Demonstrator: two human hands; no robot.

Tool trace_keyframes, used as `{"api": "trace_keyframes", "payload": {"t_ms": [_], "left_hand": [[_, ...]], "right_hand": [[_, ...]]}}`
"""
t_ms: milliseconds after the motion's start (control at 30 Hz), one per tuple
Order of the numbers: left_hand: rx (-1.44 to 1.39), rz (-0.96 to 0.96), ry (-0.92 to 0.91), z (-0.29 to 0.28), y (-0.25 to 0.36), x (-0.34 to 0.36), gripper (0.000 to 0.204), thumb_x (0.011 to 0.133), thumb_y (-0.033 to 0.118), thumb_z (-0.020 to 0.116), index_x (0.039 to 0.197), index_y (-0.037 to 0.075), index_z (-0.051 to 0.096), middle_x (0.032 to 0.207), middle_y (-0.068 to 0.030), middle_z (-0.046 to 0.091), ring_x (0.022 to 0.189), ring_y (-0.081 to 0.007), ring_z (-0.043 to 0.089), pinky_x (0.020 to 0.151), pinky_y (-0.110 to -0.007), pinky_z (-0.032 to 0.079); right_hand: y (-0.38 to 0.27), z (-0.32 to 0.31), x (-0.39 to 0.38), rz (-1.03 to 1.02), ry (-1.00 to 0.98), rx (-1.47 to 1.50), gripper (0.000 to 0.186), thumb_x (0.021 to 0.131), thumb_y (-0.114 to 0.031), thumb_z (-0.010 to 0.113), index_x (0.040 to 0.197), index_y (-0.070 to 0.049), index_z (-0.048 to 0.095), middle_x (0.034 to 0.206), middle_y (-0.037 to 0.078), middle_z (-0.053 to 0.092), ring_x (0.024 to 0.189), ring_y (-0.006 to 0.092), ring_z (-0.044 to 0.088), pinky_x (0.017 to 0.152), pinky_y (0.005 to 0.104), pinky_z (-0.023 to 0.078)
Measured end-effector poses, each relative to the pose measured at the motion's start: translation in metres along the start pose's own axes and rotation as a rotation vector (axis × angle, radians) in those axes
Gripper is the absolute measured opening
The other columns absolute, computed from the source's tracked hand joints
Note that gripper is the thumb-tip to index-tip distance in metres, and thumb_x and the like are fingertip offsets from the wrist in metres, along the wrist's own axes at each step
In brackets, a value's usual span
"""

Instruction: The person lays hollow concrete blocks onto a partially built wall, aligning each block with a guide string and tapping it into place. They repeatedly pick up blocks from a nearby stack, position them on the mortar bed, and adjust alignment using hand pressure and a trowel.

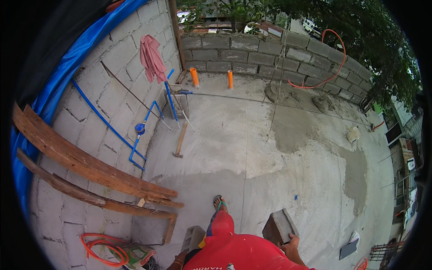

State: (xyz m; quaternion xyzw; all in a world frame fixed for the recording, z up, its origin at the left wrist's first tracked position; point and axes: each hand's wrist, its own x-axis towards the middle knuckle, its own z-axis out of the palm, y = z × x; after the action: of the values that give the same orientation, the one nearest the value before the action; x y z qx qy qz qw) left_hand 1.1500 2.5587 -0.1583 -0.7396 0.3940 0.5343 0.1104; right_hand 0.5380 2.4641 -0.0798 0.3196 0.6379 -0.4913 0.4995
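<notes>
My right hand (290,246) is closed on the edge of a grey concrete block (282,226), which hangs tilted at my right side. By my left hip is a second grey concrete block (192,237). My left hand (178,259) is closed at its lower end, with most of the fingers hidden by the block and my body. One foot in a flip-flop (219,201) is stepping forward on the concrete floor. Farther ahead lies a hammer (180,141) with a wooden handle, apart from both hands.
Wooden planks (96,162) lean along the left block wall (99,117), near blue pipes (139,129) and a coiled orange hose (108,247). Two orange pipe stubs (194,77) rise before the far block wall (234,55). Wet mortar (292,123) covers part of the floor.
</notes>
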Motion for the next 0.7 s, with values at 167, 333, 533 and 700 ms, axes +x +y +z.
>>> {"api": "trace_keyframes", "payload": {"t_ms": [167, 333, 533, 700], "left_hand": [[0.183, -0.129, -0.035, -0.135, 0.125, 0.081, 0.077, 0.081, 0.059, 0.073, 0.132, 0.002, 0.071, 0.141, -0.0233, 0.066, 0.136, -0.0411, 0.06, 0.121, -0.066, 0.024], [0.413, -0.071, 0.02, -0.281, 0.265, 0.134, 0.075, 0.079, 0.058, 0.074, 0.131, 0.004, 0.071, 0.142, -0.0222, 0.066, 0.134, -0.0376, 0.062, 0.122, -0.059, 0.026], [0.432, -0.107, 0.049, -0.402, 0.418, 0.235, 0.085, 0.079, 0.066, 0.074, 0.137, 0.004, 0.067, 0.142, -0.0213, 0.067, 0.135, -0.0372, 0.062, 0.122, -0.059, 0.027], [0.432, -0.107, 0.025, -0.494, 0.524, 0.327, 0.101, 0.076, 0.077, 0.072, 0.142, 0.002, 0.062, 0.148, -0.0226, 0.062, 0.143, -0.0367, 0.055, 0.12, -0.061, 0.03]], "right_hand": [[-0.048, 0.142, 0.004, 0.076, 0.025, 0.004, 0.063, 0.087, -0.028, 0.061, 0.149, -0.02, 0.05, 0.159, 0.01, 0.043, 0.147, 0.0358, 0.036, 0.113, 0.0656, 0.032], [-0.087, 0.289, 0.023, 0.055, 0.06, 0.032, 0.063, 0.086, -0.028, 0.062, 0.148, -0.021, 0.05, 0.159, 0.01, 0.042, 0.144, 0.0366, 0.038, 0.111, 0.0654, 0.033], [-0.142, 0.487, 0.09, 0.105, 0.102, 0.072, 0.06, 0.087, -0.027, 0.064, 0.145, -0.02, 0.051, 0.156, 0.012, 0.044, 0.14, 0.0396, 0.039, 0.108, 0.0647, 0.037], [-0.187, 0.66, 0.133, 0.117, -0.076, 0.108, 0.06, 0.087, -0.024, 0.064, 0.146, -0.02, 0.052, 0.155, 0.012, 0.045, 0.14, 0.0408, 0.04, 0.105, 0.0666, 0.04]]}}
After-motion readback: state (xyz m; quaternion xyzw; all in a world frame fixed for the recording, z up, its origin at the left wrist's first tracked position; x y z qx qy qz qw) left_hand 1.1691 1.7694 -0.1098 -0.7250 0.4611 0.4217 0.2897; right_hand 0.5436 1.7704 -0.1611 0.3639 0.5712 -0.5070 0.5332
